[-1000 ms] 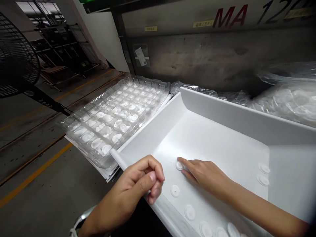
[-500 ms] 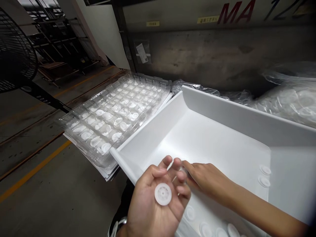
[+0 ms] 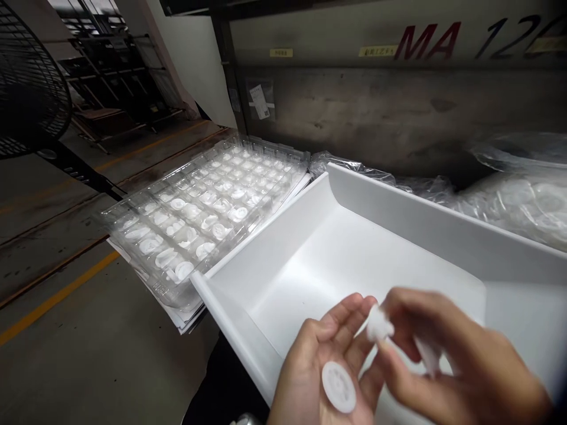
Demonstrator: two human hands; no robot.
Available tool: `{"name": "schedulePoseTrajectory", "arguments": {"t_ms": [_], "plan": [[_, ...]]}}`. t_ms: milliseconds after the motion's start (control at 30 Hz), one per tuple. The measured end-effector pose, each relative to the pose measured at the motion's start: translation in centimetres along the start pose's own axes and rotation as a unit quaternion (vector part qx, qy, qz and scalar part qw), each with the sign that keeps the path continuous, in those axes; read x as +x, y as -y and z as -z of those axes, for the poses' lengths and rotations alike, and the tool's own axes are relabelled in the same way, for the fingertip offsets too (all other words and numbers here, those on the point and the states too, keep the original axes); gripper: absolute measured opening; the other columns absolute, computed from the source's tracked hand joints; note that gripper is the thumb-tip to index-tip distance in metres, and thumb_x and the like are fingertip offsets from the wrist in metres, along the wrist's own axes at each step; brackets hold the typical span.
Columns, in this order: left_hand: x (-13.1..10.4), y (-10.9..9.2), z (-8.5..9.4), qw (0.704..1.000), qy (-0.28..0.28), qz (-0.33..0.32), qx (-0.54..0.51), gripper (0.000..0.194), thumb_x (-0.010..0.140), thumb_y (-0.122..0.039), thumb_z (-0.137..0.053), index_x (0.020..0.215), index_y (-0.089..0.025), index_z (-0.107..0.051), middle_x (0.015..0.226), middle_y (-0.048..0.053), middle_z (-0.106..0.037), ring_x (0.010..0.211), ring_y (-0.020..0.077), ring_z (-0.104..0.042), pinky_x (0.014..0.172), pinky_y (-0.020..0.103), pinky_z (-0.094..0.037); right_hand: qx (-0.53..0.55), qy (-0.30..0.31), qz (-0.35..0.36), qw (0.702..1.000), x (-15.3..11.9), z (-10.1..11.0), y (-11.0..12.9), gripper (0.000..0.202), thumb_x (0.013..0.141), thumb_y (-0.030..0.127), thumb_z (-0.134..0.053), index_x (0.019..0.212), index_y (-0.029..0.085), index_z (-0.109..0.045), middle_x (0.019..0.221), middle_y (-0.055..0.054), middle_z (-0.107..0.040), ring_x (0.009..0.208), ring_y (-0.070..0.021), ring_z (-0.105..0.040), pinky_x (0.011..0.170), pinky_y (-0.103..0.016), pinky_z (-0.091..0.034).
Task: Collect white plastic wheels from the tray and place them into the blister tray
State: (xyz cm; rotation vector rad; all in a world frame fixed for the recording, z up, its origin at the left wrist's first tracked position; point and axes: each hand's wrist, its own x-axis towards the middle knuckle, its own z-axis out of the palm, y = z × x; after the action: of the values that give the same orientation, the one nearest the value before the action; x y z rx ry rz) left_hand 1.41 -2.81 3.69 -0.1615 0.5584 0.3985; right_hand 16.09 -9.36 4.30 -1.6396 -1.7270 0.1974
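A round white disc (image 3: 339, 387) with a ribbed centre lies on the upturned palm of my left hand (image 3: 325, 366), whose fingers are loosely curled. Beside its fingertips, my right hand (image 3: 447, 348) is blurred by motion and pinches a small white piece (image 3: 380, 324) between thumb and fingers. Something else white shows under the right hand's fingers, too smeared to make out. Both hands are over the near part of a large white bin (image 3: 354, 248). To its left, a clear compartment tray (image 3: 166, 289) holds many white round pieces.
Papers (image 3: 177, 319) lie under the clear tray. Plastic bags (image 3: 522, 195) with white parts sit behind the bin, against a grey machine (image 3: 354, 106). A black fan (image 3: 33, 88) stands at the far left, above the floor.
My right hand has drawn back from inside the bin toward the camera and now shows a white piece in its fingers. My left hand has shifted right with the disc on its palm.
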Motion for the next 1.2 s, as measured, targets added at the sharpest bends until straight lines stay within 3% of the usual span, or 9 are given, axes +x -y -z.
{"name": "schedulePoseTrajectory", "arguments": {"t_ms": [133,333,467,600,700,800,900,1067,1200], "plan": [[0.7,0.2,0.1,1.0,0.012,0.024,0.002,0.028,0.092,-0.021,-0.051,0.099,-0.005,-0.073,0.122,0.02,-0.067,0.124,0.0272,-0.058,0.111,0.035,-0.04,-0.068,0.095,0.109,0.987,-0.5,-0.9,0.6,0.01,0.097,0.017,-0.045,0.105,0.021,-0.049,0.067,0.003,-0.056,0.052,-0.0129,-0.054,0.045,-0.028,-0.039],[0.8,-0.2,0.9,0.998,0.016,0.027,0.054,0.026,0.089,-0.013,-0.06,0.111,-0.007,-0.071,0.126,0.018,-0.065,0.123,0.0237,-0.058,0.107,0.03,-0.041,-0.039,0.149,0.044,0.987,-0.4,-0.8,0.1,0.007,0.1,0.018,-0.044,0.095,0.022,-0.047,0.066,0.005,-0.053,0.052,-0.0107,-0.05,0.045,-0.028,-0.035],[0.6,-0.4,1.2,0.993,0.074,0.026,0.091,0.032,0.085,-0.004,-0.055,0.112,-0.011,-0.072,0.128,0.014,-0.065,0.123,0.0208,-0.058,0.107,0.029,-0.041,-0.068,0.087,0.106,0.988,-0.6,-0.5,0.4,0.018,0.103,0.022,-0.031,0.1,0.021,-0.048,0.066,0.002,-0.057,0.052,-0.0132,-0.054,0.045,-0.03,-0.038],[0.2,-0.5,1.3,0.99,0.127,0.031,0.052,0.037,0.089,-0.019,-0.054,0.122,-0.009,-0.066,0.134,0.015,-0.061,0.126,0.0223,-0.056,0.108,0.03,-0.039,-0.142,0.006,0.174,0.975,-1.1,-0.8,0.2,0.024,0.1,0.019,-0.041,0.121,0.013,-0.051,0.07,-0.005,-0.064,0.064,-0.0208,-0.062,0.052,-0.036,-0.047],[0.2,-0.4,1.0,0.993,0.109,0.049,0.019,0.043,0.095,-0.033,-0.045,0.124,-0.007,-0.064,0.133,0.017,-0.061,0.122,0.0232,-0.059,0.108,0.033,-0.038,-0.182,0.003,0.199,0.963,-1.4,-1.0,0.0,0.04,0.095,0.017,-0.048,0.133,0.006,-0.047,0.073,-0.007,-0.065,0.065,-0.023,-0.061,0.049,-0.037,-0.048],[0.3,-0.2,0.5,0.996,0.076,0.042,-0.013,0.054,0.099,-0.042,-0.031,0.116,-0.005,-0.067,0.129,0.019,-0.063,0.12,0.0261,-0.06,0.11,0.037,-0.035,-0.173,0.032,0.184,0.967,-1.2,-0.9,0.1,0.039,0.1,0.022,-0.038,0.136,0.01,-0.045,0.074,-0.006,-0.061,0.061,-0.022,-0.058,0.046,-0.036,-0.045],[0.2,-0.1,0.0,0.998,0.049,0.023,-0.018,0.052,0.098,-0.039,-0.03,0.111,-0.006,-0.069,0.129,0.019,-0.063,0.119,0.0269,-0.061,0.111,0.037,-0.035,-0.142,0.078,0.159,0.974,-0.8,-0.6,0.3,0.035,0.099,0.022,-0.038,0.132,0.012,-0.046,0.077,-0.006,-0.059,0.059,-0.0195,-0.056,0.045,-0.033,-0.044],[0.1,0.0,-0.2,0.999,0.013,-0.029,-0.005,0.034,0.093,-0.017,-0.044,0.122,-0.008,-0.061,0.127,0.017,-0.065,0.121,0.0239,-0.06,0.107,0.034,-0.042,-0.05,0.087,0.029,0.995,-0.6,-0.4,0.6,0.031,0.095,0.014,-0.043,0.125,0.02,-0.044,0.088,-0.004,-0.057,0.067,-0.0131,-0.06,0.051,-0.021,-0.051],[0.0,0.0,-0.4,0.999,0.001,-0.039,0.004,0.042,0.096,-0.019,-0.044,0.137,-0.008,-0.045,0.126,0.019,-0.065,0.118,0.0243,-0.062,0.103,0.035,-0.047,-0.029,0.07,0.005,0.997,-0.9,-0.5,0.6,0.019,0.095,0.018,-0.045,0.112,0.024,-0.051,0.09,-0.004,-0.055,0.068,-0.0144,-0.059,0.05,-0.021,-0.051]]}}
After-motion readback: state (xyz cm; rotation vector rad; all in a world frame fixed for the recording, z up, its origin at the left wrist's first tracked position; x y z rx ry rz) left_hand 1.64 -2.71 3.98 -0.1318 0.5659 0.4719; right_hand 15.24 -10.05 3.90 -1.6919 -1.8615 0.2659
